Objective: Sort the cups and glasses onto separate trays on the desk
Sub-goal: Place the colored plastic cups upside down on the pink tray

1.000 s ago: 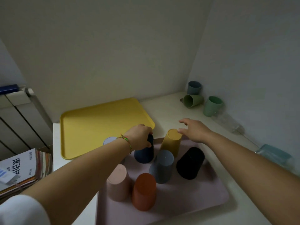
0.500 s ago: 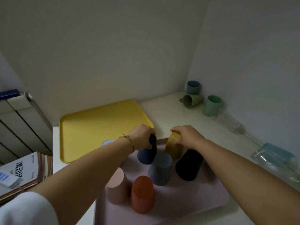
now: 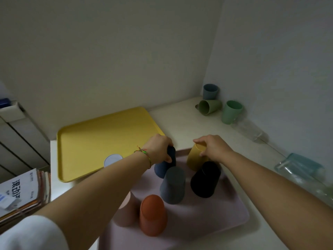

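On the pink tray, nearest its front edge, an orange cup and a pink cup stand upside down, side by side. Mid-tray stand a grey cup and a black cup, also upturned. At the tray's far edge, the left hand curls its fingers over the top of a navy cup, and the right hand clamps fingers and thumb round the upturned base of a yellow cup. Beyond the tray's far-left corner lies a yellow tray carrying a pale blue cup. Far right of the pink tray, at the wall, lies a clear glass, with three mugs beyond it.
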